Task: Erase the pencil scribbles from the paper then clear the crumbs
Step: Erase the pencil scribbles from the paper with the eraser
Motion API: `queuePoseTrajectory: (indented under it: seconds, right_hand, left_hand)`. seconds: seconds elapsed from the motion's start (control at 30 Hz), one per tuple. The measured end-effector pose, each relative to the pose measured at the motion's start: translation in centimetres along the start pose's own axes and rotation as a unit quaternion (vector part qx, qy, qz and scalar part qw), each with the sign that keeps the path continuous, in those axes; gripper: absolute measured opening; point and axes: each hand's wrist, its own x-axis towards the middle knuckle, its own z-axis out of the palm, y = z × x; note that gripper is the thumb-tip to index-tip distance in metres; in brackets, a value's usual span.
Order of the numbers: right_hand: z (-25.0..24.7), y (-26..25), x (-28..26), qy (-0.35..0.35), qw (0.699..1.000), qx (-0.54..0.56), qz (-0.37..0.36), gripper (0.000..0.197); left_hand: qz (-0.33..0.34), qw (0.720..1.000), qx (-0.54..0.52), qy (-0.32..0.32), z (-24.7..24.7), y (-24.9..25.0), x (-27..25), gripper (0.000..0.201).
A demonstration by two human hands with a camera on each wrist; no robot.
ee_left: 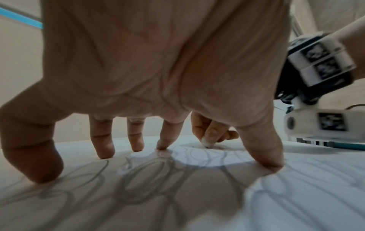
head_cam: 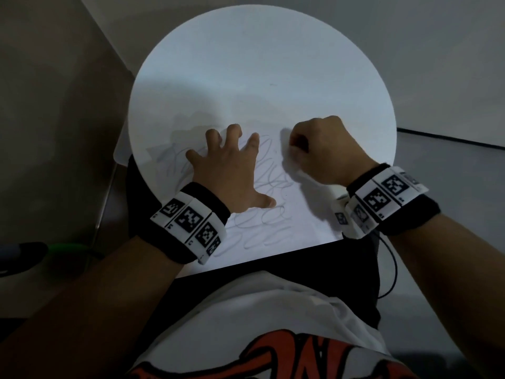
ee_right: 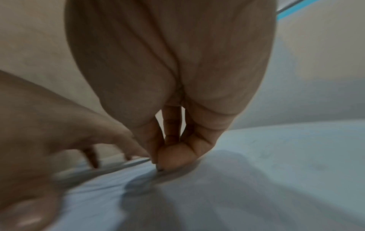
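Note:
A white sheet of paper point(head_cam: 276, 239) lies on the round white table point(head_cam: 259, 64), covered in looping grey pencil scribbles point(head_cam: 270, 181). My left hand point(head_cam: 232, 165) is spread over the sheet, fingertips point(ee_left: 162, 146) pressing it flat. To its right, my right hand point(head_cam: 295, 144) is curled with its fingertips down on the paper near the right edge of the scribbles. In the left wrist view it pinches a small white eraser point(ee_left: 205, 142) whose dark tip touches the sheet. A few dark specks point(ee_left: 185, 157) lie near that tip. The right wrist view is blurred; pinched fingers point(ee_right: 168, 154) meet the paper.
The paper's near edge overhangs the table toward my lap, where a white and orange shirt point(head_cam: 273, 337) shows. A thin black cable point(head_cam: 393, 269) hangs at right. A green and black object point(head_cam: 54, 250) sits low at left. Walls stand behind the table.

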Motion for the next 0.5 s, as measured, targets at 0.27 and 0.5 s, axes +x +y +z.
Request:
queuePoseTrajectory:
  seconds: [0.27, 0.5]
  right_hand:
    - [0.1, -0.3, -0.2, 0.008, 1.000, 0.011, 0.016, 0.012]
    - [0.7, -0.9, -0.2, 0.012, 1.000, 0.022, 0.017, 0.013]
  left_hand:
    - [0.001, 1.000, -0.002, 0.002, 0.0, 0.0, 0.0, 0.126]
    - [-0.001, 1.000, -0.007, -0.003, 0.0, -0.1, 0.1, 0.127]
